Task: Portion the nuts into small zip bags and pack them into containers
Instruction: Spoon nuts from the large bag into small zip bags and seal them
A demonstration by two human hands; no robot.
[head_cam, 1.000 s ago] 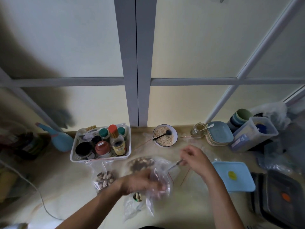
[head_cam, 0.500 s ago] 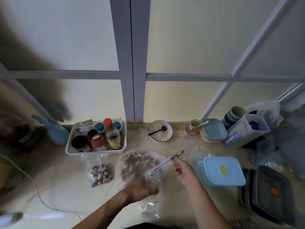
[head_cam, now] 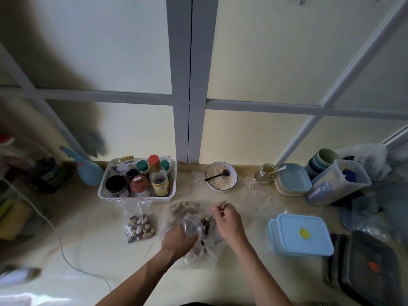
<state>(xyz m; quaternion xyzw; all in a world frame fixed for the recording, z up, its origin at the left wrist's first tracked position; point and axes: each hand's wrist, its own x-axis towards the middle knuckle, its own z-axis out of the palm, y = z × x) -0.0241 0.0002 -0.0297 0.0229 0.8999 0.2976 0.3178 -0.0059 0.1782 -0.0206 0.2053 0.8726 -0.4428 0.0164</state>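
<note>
My left hand [head_cam: 178, 238] grips the mouth of a small clear zip bag [head_cam: 199, 244] with some nuts in it, low in the middle of the counter. My right hand [head_cam: 228, 219] holds a metal spoon [head_cam: 217, 209] whose bowl, loaded with dark nuts, tips at the bag's mouth. Just behind lies the big clear bag of mixed nuts [head_cam: 183, 209]. A filled small zip bag of nuts [head_cam: 139, 225] lies to the left. A light blue lidded container [head_cam: 301, 234] sits to the right.
A white basket of jars and bottles [head_cam: 138, 178] stands at the back left, a bowl of oats with a black spoon [head_cam: 220, 176] behind the bags. Blue plates [head_cam: 292, 178], a clear tub [head_cam: 337, 182] and dark lidded containers [head_cam: 364, 266] crowd the right. A white cable [head_cam: 59, 244] crosses the left.
My right hand swung the spoon from beside the big nut bag down to the small bag's mouth. My left hand kept its grip on the small bag.
</note>
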